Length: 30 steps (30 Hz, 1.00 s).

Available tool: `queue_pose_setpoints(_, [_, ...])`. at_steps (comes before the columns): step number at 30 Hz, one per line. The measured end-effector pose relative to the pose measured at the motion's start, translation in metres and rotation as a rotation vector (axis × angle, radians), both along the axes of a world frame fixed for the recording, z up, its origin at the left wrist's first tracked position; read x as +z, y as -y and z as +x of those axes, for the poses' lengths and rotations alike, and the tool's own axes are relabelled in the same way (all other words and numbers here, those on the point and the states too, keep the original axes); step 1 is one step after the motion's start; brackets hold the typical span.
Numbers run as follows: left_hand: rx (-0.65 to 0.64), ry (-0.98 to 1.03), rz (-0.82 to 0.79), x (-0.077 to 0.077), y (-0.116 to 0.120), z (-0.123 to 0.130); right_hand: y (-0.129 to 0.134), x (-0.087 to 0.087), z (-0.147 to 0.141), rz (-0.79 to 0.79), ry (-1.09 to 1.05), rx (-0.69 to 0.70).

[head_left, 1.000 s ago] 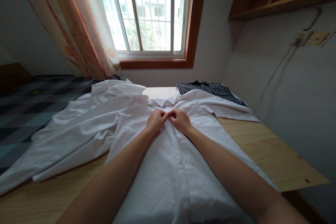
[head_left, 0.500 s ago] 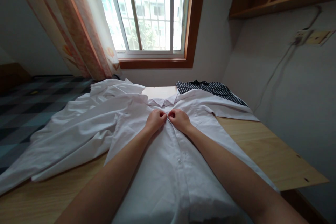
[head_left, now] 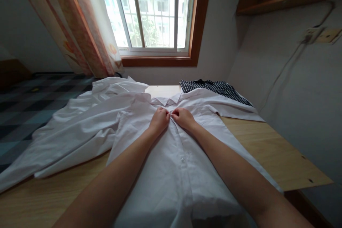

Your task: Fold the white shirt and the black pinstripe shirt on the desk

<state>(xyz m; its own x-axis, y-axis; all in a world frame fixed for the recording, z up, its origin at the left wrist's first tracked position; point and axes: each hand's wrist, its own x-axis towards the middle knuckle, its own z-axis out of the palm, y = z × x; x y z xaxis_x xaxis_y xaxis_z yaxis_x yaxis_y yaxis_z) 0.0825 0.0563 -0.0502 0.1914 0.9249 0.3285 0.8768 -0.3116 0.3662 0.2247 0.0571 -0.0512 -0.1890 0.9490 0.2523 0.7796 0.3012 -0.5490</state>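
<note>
A white button-up shirt (head_left: 152,171) lies spread face up, its collar (head_left: 166,100) pointing away from me. Just below the collar, my left hand (head_left: 160,117) pinches the front edge of the shirt. My right hand (head_left: 182,117) is closed on the same front opening, its fingertips almost touching those of the left. Whatever small part sits between the fingertips is hidden. Lower on the placket a button (head_left: 183,159) shows. One sleeve (head_left: 229,105) stretches out to the right.
More white cloth (head_left: 80,124) lies crumpled at left, partly over a dark checked bedspread (head_left: 16,124). A black-and-white striped garment (head_left: 211,89) is at the back right of the wooden board (head_left: 272,149). Beyond are a window (head_left: 152,14), a curtain (head_left: 80,21) and a wall socket (head_left: 312,35).
Both hands stay at the same spot on the shirt front, with only slight finger movement. The view has shifted a little, so most things sit slightly higher.
</note>
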Motion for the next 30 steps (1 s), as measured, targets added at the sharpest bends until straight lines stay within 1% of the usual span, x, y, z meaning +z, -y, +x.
queue_pose_setpoints(8, [0.125, -0.222, -0.03, 0.014, 0.015, 0.003, 0.0, 0.003, -0.002, -0.035, 0.054, -0.014])
queue_pose_setpoints(14, [0.132, -0.26, -0.036, 0.016, 0.016, 0.004, 0.003, 0.003, -0.005, -0.051, 0.1, -0.059])
queue_pose_setpoints(17, [0.135, -0.273, -0.023, 0.015, 0.016, 0.005, 0.004, 0.004, -0.004, -0.051, 0.126, -0.05])
queue_pose_setpoints(21, [0.128, -0.252, -0.032, 0.015, 0.015, 0.004, 0.005, 0.005, -0.002, -0.07, 0.137, -0.017])
queue_pose_setpoints(26, [0.122, -0.136, -0.089, 0.014, 0.01, -0.001, 0.006, 0.004, -0.004, -0.055, 0.171, -0.038])
queue_pose_setpoints(30, [0.115, -0.082, -0.092, 0.012, 0.007, -0.004, 0.006, 0.004, -0.005, -0.058, 0.195, -0.036])
